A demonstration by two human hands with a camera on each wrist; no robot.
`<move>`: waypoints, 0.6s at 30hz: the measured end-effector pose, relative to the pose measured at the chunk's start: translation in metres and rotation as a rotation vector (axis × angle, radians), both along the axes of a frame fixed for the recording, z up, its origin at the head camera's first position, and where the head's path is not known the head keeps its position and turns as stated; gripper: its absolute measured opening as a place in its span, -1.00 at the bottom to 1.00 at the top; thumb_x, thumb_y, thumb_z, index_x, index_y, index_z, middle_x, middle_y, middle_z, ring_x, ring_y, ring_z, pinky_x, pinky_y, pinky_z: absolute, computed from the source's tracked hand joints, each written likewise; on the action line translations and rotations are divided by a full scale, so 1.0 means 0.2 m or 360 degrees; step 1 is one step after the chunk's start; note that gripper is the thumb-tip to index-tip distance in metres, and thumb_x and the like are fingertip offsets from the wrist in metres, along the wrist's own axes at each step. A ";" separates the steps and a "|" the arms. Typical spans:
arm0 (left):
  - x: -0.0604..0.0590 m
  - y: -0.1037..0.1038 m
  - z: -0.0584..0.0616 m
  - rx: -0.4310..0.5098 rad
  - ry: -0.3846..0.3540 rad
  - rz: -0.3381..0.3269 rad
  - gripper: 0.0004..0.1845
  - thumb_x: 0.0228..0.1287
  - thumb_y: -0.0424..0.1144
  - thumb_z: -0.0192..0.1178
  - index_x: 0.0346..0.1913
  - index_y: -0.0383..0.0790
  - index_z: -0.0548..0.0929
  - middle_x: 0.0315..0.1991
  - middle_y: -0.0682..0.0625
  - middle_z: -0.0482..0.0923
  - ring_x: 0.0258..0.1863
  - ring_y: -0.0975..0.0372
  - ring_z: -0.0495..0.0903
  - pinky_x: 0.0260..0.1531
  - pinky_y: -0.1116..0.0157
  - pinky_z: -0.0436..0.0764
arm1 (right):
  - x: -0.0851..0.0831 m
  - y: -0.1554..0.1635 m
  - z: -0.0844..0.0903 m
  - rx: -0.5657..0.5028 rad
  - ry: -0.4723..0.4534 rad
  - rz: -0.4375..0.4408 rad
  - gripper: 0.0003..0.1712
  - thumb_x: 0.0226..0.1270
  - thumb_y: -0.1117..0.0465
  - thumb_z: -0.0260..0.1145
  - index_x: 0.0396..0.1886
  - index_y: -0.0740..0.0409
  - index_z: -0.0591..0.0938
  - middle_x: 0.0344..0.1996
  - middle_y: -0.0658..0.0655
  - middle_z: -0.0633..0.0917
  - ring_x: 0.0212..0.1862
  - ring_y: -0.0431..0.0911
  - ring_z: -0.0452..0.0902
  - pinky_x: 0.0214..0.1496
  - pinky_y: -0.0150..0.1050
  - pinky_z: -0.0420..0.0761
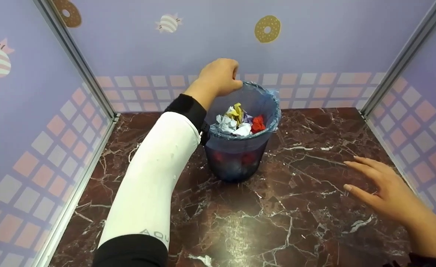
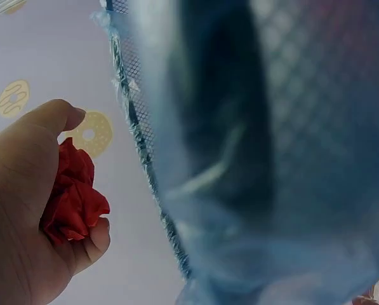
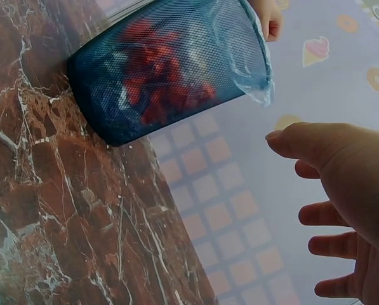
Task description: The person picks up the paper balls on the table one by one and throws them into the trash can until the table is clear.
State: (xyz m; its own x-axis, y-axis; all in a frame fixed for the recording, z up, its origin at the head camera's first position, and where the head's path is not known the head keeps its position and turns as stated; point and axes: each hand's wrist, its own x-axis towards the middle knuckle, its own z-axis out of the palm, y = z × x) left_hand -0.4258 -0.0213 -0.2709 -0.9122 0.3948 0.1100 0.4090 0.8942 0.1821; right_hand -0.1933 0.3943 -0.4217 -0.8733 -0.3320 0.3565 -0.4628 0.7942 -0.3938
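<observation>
My left hand [image 1: 220, 77] is above the far left rim of a dark mesh wastebasket [image 1: 233, 163]. In the left wrist view its fingers curl round a crumpled red paper ball [image 2: 75, 194]; the head view hides that ball behind the hand. A blue plastic bag [image 1: 273, 107] lines the basket and folds over its rim. Inside lie several crumpled papers: white [image 1: 243, 129], yellow [image 1: 235, 112], purple [image 1: 247, 118] and red [image 1: 258, 124]. Off to the right, my right hand [image 1: 385, 189] hovers over the tabletop with fingers spread, holding nothing.
The basket stands on a dark red marbled tabletop [image 1: 314, 222]. Purple walls [image 1: 210, 40] with a tile pattern and sweets printed on them enclose the back and both sides. A white scrap-like mark [image 1: 205, 259] shows at the front edge.
</observation>
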 end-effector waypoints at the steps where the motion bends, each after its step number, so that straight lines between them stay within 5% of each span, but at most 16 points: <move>1: 0.00 0.00 -0.01 0.0015 0.0010 -0.0002 -0.81 0.20 -0.05 0.06 -0.30 -0.09 0.43 -0.26 0.01 0.40 -0.24 0.13 0.40 -0.24 0.20 0.38 | 0.00 0.00 0.00 -0.0001 0.0004 0.0005 -0.27 0.11 0.11 0.50 0.32 -0.18 0.49 0.31 0.31 0.43 0.28 0.36 0.27 0.23 0.45 0.16; 8: 0.01 0.02 -0.04 0.0042 0.0047 -0.0006 -0.72 0.29 0.01 0.13 -0.14 -0.10 0.42 -0.14 0.00 0.36 -0.14 0.12 0.37 -0.17 0.18 0.38 | 0.01 0.00 -0.02 0.0007 0.0010 0.0000 -0.29 0.12 0.10 0.49 0.32 -0.19 0.49 0.31 0.29 0.44 0.29 0.36 0.27 0.25 0.45 0.15; 13: 0.00 0.02 -0.05 -0.0010 -0.0044 0.0073 -0.44 0.27 0.19 0.16 0.26 0.09 0.37 0.21 0.03 0.34 0.21 0.08 0.32 0.12 0.04 0.35 | 0.02 0.00 -0.03 0.0023 0.0012 0.0009 -0.28 0.12 0.09 0.49 0.32 -0.19 0.49 0.30 0.26 0.45 0.30 0.34 0.27 0.24 0.43 0.19; 18: -0.01 0.00 -0.04 -0.0005 -0.0033 0.0118 -0.17 0.19 0.26 0.21 0.49 0.28 0.13 0.50 0.09 0.07 0.45 0.08 0.10 0.27 -0.07 0.21 | 0.03 -0.01 -0.02 0.0025 0.0017 -0.0008 -0.27 0.12 0.09 0.49 0.33 -0.19 0.48 0.32 0.24 0.44 0.29 0.32 0.29 0.21 0.39 0.28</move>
State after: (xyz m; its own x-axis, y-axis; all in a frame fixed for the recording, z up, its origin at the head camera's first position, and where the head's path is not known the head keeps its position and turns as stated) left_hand -0.4284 -0.0221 -0.2780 -0.9410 0.3263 0.0894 0.3376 0.9225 0.1869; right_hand -0.1866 0.3922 -0.4256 -0.8711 -0.3336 0.3605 -0.4630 0.8026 -0.3761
